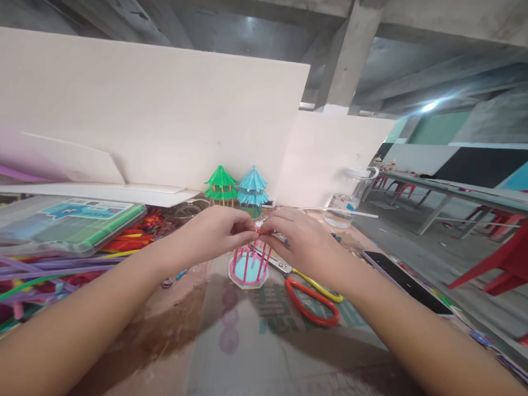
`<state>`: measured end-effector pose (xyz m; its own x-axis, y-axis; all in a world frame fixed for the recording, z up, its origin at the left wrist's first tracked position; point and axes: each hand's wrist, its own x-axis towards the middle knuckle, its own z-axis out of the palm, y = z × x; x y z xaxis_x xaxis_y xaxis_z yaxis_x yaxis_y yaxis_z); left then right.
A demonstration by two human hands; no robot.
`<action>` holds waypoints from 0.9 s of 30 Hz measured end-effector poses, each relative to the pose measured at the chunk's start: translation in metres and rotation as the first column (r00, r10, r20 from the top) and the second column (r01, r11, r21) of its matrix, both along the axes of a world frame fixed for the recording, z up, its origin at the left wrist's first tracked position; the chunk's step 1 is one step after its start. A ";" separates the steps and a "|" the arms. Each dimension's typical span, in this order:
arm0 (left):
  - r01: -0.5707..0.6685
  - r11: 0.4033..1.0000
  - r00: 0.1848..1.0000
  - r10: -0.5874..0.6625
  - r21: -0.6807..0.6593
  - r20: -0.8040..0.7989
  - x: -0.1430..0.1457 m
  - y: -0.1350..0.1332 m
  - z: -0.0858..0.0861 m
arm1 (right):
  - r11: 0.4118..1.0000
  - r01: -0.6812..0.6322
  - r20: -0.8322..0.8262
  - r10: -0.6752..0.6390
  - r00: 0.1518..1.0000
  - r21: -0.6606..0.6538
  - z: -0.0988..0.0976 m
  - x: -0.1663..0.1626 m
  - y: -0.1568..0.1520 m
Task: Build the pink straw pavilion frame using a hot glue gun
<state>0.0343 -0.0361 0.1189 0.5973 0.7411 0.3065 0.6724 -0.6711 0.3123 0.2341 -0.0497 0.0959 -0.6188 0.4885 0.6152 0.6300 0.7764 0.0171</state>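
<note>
A small pavilion model [246,267] stands upright, with thin pink posts on a light-blue, many-sided base with a pink rim. Over its top, my left hand [231,228] pinches with thumb and fingertips. My right hand [292,234] meets it there, its fingertips closed on the same upper part of the posts. The fingers mostly hide what lies between them; a little pink shows. Scissors [312,302] with one red and one yellow handle lie by the base, their blades partly behind my right hand.
A green pagoda model [221,184] and a blue one [253,190] stand behind, against white boards [165,121]. Left are a plastic case [74,223] and colourful strips [53,278]. Right are a clear water jug [341,209] and a phone [406,283].
</note>
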 end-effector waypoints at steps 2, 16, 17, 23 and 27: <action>0.004 1.000 1.000 -0.005 -0.021 -0.016 -0.002 0.002 0.001 | 1.000 0.012 -0.002 -0.012 1.000 -0.023 0.000 0.000 0.001; 0.114 0.993 0.973 -0.104 0.039 -0.207 -0.016 0.032 -0.010 | 0.991 0.081 0.101 -0.070 0.992 -0.108 -0.012 -0.007 0.007; 0.111 0.993 0.972 -0.101 0.033 -0.214 -0.015 0.031 -0.009 | 0.990 0.087 0.108 -0.075 0.991 -0.111 -0.012 -0.007 0.007; 0.129 0.991 0.971 -0.119 0.036 -0.206 -0.016 0.032 -0.010 | 0.990 0.091 0.144 -0.075 0.987 -0.109 -0.013 -0.008 0.006; 0.134 0.990 0.969 -0.123 0.035 -0.213 -0.017 0.034 -0.012 | 0.992 0.076 0.128 -0.064 0.990 -0.098 -0.016 -0.008 0.007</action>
